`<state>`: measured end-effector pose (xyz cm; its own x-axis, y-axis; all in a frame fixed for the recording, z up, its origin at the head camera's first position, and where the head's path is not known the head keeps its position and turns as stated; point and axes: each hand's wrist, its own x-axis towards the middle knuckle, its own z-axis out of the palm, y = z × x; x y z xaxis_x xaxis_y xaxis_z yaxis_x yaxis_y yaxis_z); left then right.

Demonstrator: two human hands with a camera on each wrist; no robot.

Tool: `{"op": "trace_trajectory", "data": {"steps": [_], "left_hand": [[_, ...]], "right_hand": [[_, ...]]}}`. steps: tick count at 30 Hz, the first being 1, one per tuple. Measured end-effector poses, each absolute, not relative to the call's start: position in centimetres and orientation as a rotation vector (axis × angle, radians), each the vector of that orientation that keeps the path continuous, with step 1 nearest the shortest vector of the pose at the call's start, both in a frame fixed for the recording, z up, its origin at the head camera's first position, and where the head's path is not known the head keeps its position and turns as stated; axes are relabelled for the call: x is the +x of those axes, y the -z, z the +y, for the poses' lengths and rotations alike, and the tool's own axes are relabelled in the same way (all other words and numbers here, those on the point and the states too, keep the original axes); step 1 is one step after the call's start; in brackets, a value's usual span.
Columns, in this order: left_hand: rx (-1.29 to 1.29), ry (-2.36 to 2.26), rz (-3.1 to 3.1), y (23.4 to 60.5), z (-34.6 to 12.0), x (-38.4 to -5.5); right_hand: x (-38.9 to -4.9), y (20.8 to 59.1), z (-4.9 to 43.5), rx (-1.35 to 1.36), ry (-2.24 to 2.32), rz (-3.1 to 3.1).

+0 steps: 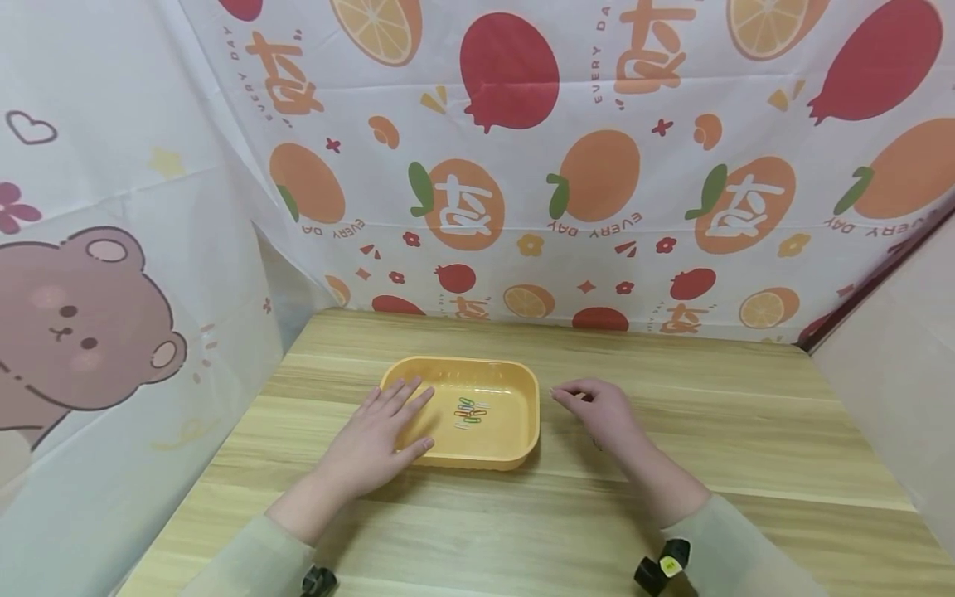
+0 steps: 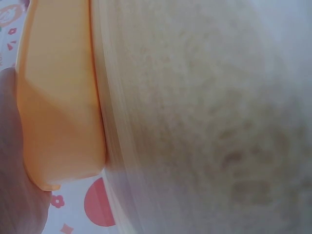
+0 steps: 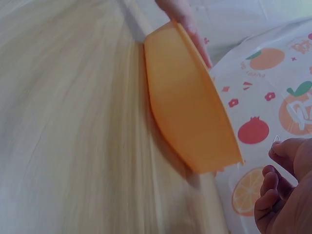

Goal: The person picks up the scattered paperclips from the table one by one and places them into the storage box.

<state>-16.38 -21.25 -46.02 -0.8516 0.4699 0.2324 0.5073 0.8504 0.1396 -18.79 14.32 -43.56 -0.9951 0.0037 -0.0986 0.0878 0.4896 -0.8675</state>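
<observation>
A shallow yellow tray [image 1: 485,458] rests on the wooden table, with a small cluster of coloured and white paper clips [image 1: 468,410] on its floor. Over the tray's left rim lies my left hand [image 1: 366,444], fingers spread and straight; in the left wrist view it lies along the tray's edge. Just beyond the right rim is my right hand [image 1: 600,410]. Its thumb and forefinger pinch a pale wire paper clip [image 3: 277,139], whose loop pokes out past the fingertips in the right wrist view, while the other fingers curl in.
Wooden table surface [image 1: 746,431] extends around the tray. A fruit-print cloth [image 1: 522,191] hangs behind the table's back edge, and a bear-print cloth [image 1: 82,323] hangs on the left. A pale panel [image 1: 895,356] stands at the right side.
</observation>
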Motion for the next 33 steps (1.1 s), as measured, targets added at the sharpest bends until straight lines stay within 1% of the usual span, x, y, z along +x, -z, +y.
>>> {"op": "trace_trajectory", "data": {"steps": [5, 15, 33], "left_hand": [[-0.754, 0.296, -2.831, 46.1, -21.3, -16.3], [-0.747, 0.294, -2.845, 46.1, -21.4, -16.4], [-0.769, 0.295, -2.845, 46.0, -21.3, -16.5]], "right_hand": [[-19.1, 43.2, 12.8, 0.009, 1.648, 2.597], [-19.4, 42.4, 9.4, -0.05, 1.756, 2.51], [-20.0, 42.6, 4.8, -0.194, 1.711, 2.515]]}}
